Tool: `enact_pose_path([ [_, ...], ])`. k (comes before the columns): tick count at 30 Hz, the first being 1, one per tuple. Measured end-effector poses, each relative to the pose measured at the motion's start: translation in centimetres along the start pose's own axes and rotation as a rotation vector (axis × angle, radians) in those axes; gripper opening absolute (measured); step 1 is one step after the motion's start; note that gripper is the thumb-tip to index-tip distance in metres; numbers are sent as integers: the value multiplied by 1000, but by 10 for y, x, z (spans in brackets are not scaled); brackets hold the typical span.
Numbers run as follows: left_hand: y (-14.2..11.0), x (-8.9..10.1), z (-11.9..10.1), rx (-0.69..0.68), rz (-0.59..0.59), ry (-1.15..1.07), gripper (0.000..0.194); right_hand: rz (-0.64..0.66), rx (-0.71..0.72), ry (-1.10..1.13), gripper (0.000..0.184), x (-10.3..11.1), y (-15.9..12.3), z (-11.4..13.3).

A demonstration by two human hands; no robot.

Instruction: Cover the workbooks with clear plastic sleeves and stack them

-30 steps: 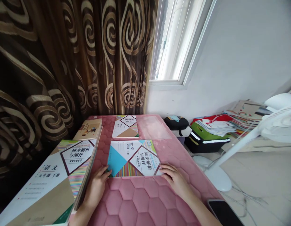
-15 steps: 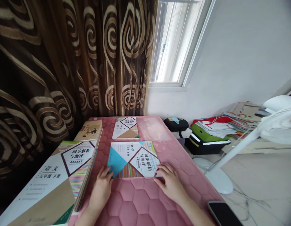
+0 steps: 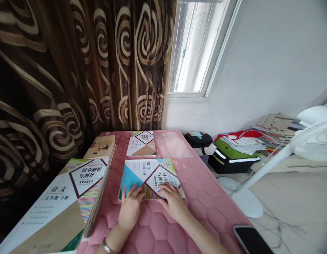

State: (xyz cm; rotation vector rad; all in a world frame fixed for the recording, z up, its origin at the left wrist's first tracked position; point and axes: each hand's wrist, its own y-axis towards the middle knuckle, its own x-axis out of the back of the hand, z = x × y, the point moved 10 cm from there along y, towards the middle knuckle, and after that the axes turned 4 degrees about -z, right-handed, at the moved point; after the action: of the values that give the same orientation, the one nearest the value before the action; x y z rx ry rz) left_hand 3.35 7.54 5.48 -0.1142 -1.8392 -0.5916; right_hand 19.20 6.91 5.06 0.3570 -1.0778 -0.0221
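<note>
A workbook (image 3: pixel 138 167) with a white, blue and striped cover lies sideways, closed, on the pink hexagon-patterned table cover (image 3: pixel 163 231). My left hand (image 3: pixel 131 204) rests its spread fingers on the blue and striped part near the book's front edge. Farther right, my right hand (image 3: pixel 172 201) lies with fingers stretched out over the cover's printed title. Neither hand is closed round the book. On the left stands a stack of similar workbooks (image 3: pixel 60 208), with a smaller brown book (image 3: pixel 101 146) behind it. Another workbook (image 3: pixel 141 144) lies flat at the table's far end.
A phone (image 3: pixel 252 240) lies at the front right corner. Right of the table stand a white fan (image 3: pixel 274 165), a green and black box (image 3: pixel 229 155) and piled papers (image 3: pixel 271 132). Dark patterned curtains (image 3: pixel 123 63) hang behind the table's left side, beside a window (image 3: pixel 195 46).
Both hands have moved inward, from the workbook's lower corners onto its cover. My left hand went right, my right hand left. A bracelet now shows on the left wrist.
</note>
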Motion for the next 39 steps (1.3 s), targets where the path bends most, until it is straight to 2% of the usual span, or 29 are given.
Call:
enact_pose_path([
  [3,-15,15,36,31,-66,62,41,-14,-55,-15,18,17,-12,-37],
  [6,-27,19,70,48,-99,87,48,-65,-99,14,20,31,-24,-77],
  [9,-32,18,88,30,-140,55,48,-100,-107,85,22,34,-31,-102],
  [14,-32,17,93,22,-189,-17,50,-90,-89,145,26,29,-31,-114],
  [22,-33,22,91,74,-145,9,59,-25,-82,116,31,30,-32,-111],
  [26,-31,28,79,108,-92,109,61,-9,-76,69,27,40,-29,-100],
  [30,-26,35,50,124,-83,244,49,67,-24,63,22,41,-4,-75],
  [35,-7,10,-13,-21,-54,315,47,181,60,-43,29,6,64,-38],
  [39,10,-10,-47,-133,-47,284,41,208,18,-148,39,-20,121,-26],
])
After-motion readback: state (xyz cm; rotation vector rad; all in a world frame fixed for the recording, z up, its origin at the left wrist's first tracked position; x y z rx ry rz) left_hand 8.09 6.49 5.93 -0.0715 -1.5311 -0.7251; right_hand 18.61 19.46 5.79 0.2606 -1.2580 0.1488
